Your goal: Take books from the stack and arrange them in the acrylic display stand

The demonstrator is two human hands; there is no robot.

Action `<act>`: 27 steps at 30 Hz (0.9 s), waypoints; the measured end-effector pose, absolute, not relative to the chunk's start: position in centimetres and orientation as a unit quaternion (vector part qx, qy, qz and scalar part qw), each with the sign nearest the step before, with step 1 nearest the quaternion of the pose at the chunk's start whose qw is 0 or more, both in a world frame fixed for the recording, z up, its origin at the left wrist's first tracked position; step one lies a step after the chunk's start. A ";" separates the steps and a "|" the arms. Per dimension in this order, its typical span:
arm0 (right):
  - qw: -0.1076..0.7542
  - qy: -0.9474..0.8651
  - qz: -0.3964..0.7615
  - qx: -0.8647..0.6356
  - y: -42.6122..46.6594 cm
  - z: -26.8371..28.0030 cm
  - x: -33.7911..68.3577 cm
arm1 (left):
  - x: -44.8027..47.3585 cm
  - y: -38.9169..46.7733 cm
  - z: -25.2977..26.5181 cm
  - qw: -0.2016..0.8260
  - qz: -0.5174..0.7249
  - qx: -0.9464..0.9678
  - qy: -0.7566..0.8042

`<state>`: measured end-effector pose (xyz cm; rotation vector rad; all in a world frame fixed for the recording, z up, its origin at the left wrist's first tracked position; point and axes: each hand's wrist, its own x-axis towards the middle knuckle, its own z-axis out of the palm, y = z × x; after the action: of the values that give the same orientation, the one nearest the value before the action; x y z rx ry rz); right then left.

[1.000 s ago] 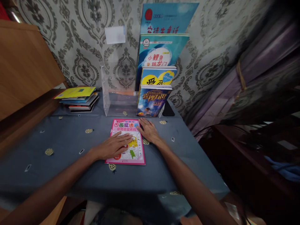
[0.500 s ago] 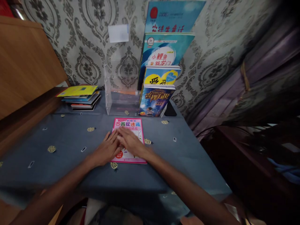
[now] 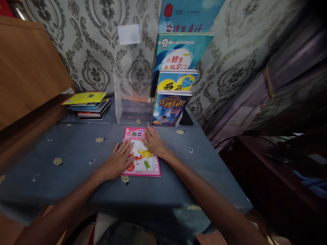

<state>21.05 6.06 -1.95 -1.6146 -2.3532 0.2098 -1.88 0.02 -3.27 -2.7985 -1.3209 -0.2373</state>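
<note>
A pink-bordered picture book (image 3: 143,166) lies flat near the middle of the table, its cover showing a yellow tiger, a red fox and Chinese lettering. My left hand (image 3: 117,160) rests over its left edge with the fingers stretched out. On the upper right part of the cover lies my right hand (image 3: 155,143), flat, fingers extended and covering some of the title. Neither hand grips the book. Beyond it stands a clear acrylic rack (image 3: 135,115), its right side holding several upright books, with a dark blue book (image 3: 170,109) in front.
A stack of books (image 3: 88,105) with a yellow one on top sits at the table's back left. A black flat object (image 3: 186,118) lies behind the rack's right end. A wooden panel (image 3: 30,64) borders the left, a tied curtain (image 3: 268,85) the right.
My right hand has moved right and upward across the cover, away from my left hand, uncovering the animal pictures. The left hand has stayed nearly in place.
</note>
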 end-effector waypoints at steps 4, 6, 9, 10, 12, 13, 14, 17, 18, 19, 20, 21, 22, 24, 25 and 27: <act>0.113 -0.811 0.071 -0.569 4.9 -1.8 22.0 | -1.9 0.0 -3.0 0.017 -0.065 -0.902 -0.427; 0.101 -0.816 0.071 -0.565 4.1 -1.7 22.3 | -1.9 -0.1 -2.8 0.016 -0.064 -0.903 -0.425; 0.088 -0.830 0.073 -0.547 2.4 -1.7 22.7 | -2.0 -0.1 -2.7 0.014 -0.060 -0.904 -0.423; 0.085 -0.836 0.072 -0.538 1.8 -1.7 22.8 | -2.0 -0.1 -2.7 0.013 -0.058 -0.904 -0.423; 0.083 -0.849 0.071 -0.518 0.7 -1.7 23.1 | -1.9 0.0 -2.9 0.012 -0.057 -0.903 -0.425; 0.083 -0.855 0.071 -0.507 0.1 -1.7 23.2 | -2.0 0.0 -2.9 0.012 -0.057 -0.903 -0.427; 0.083 -0.862 0.073 -0.495 -0.5 -1.7 23.2 | -2.0 0.0 -3.0 0.012 -0.058 -0.901 -0.429; 0.077 -0.882 0.084 -0.457 -2.0 -1.5 23.2 | -2.0 0.0 -3.1 0.010 -0.064 -0.902 -0.426; 0.079 -0.888 0.089 -0.445 -2.4 -1.5 23.2 | -2.0 0.0 -3.1 0.009 -0.067 -0.903 -0.424; 0.083 -0.893 0.092 -0.433 -2.8 -1.4 23.2 | -2.1 0.0 -3.1 0.008 -0.070 -0.904 -0.422; 0.089 -0.897 0.095 -0.422 -3.2 -1.4 23.2 | -2.1 0.0 -3.0 0.008 -0.074 -0.904 -0.422; 0.095 -0.901 0.097 -0.412 -3.6 -1.3 23.2 | -2.1 0.0 -2.9 0.006 -0.076 -0.903 -0.422; 0.102 -0.904 0.098 -0.402 -3.9 -1.2 23.2 | -2.1 -0.1 -2.8 0.004 -0.076 -0.903 -0.423; 0.113 -0.911 0.101 -0.385 -4.5 -1.1 23.3 | -2.1 -0.1 -2.5 -0.005 -0.072 -0.906 -0.417; 0.117 -0.913 0.102 -0.377 -4.6 -1.0 23.3 | -2.1 -0.1 -2.4 -0.009 -0.069 -0.909 -0.411; 0.121 -0.916 0.107 -0.366 -4.8 -1.0 23.4 | -2.1 0.0 -2.0 -0.020 -0.068 -0.918 -0.390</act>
<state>23.42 -4.84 -0.97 -1.0700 -2.6759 0.3117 -2.14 -0.03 -2.04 -2.9203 -1.2421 -0.2166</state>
